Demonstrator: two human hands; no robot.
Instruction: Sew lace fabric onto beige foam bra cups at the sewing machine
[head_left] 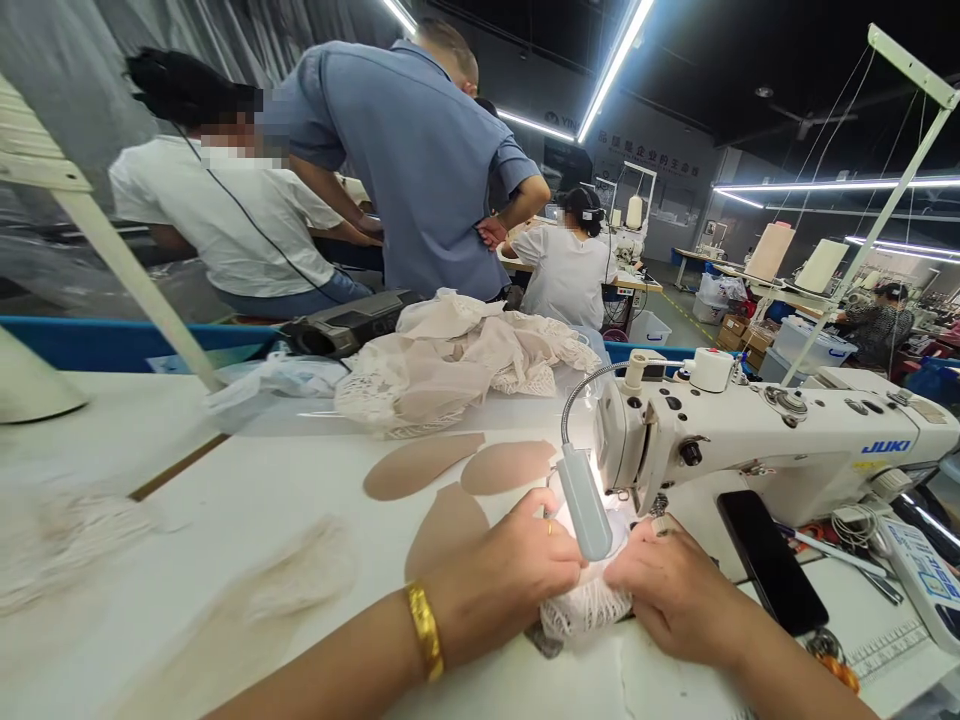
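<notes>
A white sewing machine stands at the right, its needle area lit by a small grey lamp on a bendy neck. Under that lamp lies a piece of pale lace fabric, bunched up and hanging toward me. My left hand grips its left side with bent fingers, a gold bracelet on the wrist. Close to the needle, my right hand pinches the right side of the same fabric. The lamp head hides part of the cloth between my hands, and the needle tip is not clear.
Flat beige cut pieces lie left of the machine. Behind them sits a heap of lace garments. A black phone and scissors rest at the right. More sheer fabric lies at the left. People sit and stand beyond the table.
</notes>
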